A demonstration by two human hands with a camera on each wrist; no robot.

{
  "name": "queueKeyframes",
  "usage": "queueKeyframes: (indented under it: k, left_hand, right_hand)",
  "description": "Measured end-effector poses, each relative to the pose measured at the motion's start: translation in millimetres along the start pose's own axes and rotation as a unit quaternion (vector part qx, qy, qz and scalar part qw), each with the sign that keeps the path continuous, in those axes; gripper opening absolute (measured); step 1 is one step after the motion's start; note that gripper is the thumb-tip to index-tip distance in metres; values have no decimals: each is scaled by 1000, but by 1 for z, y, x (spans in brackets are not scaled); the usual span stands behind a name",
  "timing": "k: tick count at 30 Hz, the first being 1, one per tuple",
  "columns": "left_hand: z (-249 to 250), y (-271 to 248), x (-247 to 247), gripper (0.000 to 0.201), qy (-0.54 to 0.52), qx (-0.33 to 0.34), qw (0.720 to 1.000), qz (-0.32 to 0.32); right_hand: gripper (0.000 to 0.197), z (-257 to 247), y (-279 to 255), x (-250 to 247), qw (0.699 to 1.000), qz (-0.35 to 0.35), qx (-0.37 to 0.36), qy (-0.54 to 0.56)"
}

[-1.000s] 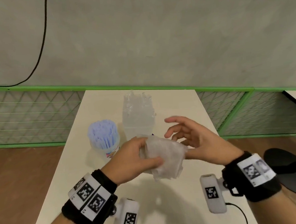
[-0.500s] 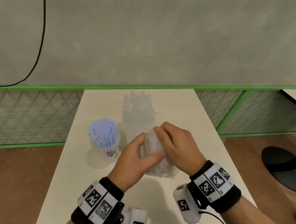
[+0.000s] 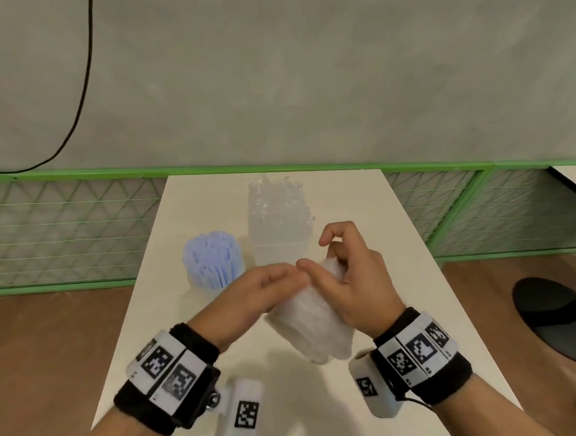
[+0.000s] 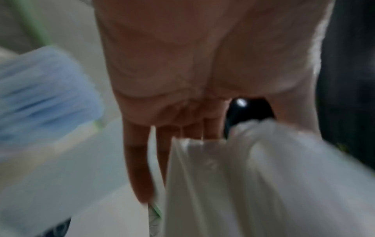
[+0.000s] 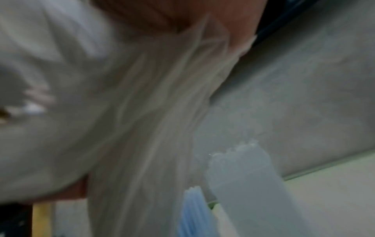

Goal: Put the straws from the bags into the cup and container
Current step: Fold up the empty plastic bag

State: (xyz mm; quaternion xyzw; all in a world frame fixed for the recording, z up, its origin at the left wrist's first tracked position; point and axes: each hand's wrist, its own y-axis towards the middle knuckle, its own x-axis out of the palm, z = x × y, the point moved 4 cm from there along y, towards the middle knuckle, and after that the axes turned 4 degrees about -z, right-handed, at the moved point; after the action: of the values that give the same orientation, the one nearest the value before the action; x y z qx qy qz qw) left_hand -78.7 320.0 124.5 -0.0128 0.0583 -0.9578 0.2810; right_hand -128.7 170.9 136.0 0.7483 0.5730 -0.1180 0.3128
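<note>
A plain indoor workspace: bare grey wall [image 3: 304, 65], green mesh railing [image 3: 61, 231], small pale table [image 3: 399, 244], wooden floor [image 3: 52, 350]

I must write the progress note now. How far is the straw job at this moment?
Looks done: the cup is packed with blue straws, and the container holds clear straws. In hand: the left hand and right hand grip a crumpled plastic bag. Whether straws remain inside it, I cannot tell.
</note>
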Motion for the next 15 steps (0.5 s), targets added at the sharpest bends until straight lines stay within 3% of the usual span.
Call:
queueKeyframes:
  k: [3, 5, 7, 9, 12, 13, 15]
  left_hand:
    - [0, 3, -4, 20, 139, -23, 990, -26]
    - [-1, 3, -8, 24, 142, -5, 990, 9]
    - [-3, 1, -14, 33, 111, 21, 991, 73]
    - [-8, -2, -15, 50, 40, 46, 991, 117]
    - [-6, -3, -2, 60, 63, 108, 986, 113]
    - [-4, -2, 4, 54, 106, 122, 982, 96]
    - [-5, 5, 14, 44, 163, 135, 975, 65]
  right_hand:
    - [35, -14, 6, 6, 1000, -7, 4, 27]
    - [49, -9, 5, 6, 998, 26, 44, 38]
    - [72, 4, -3, 7, 986, 46, 137, 80]
    - [78, 14, -18, 17, 944, -3, 246, 221]
    - [56, 7, -39, 39, 846, -105, 297, 430]
    - [57, 7, -43, 41, 834, -99, 303, 451]
    - [58, 16, -45, 41, 837, -71, 315, 443]
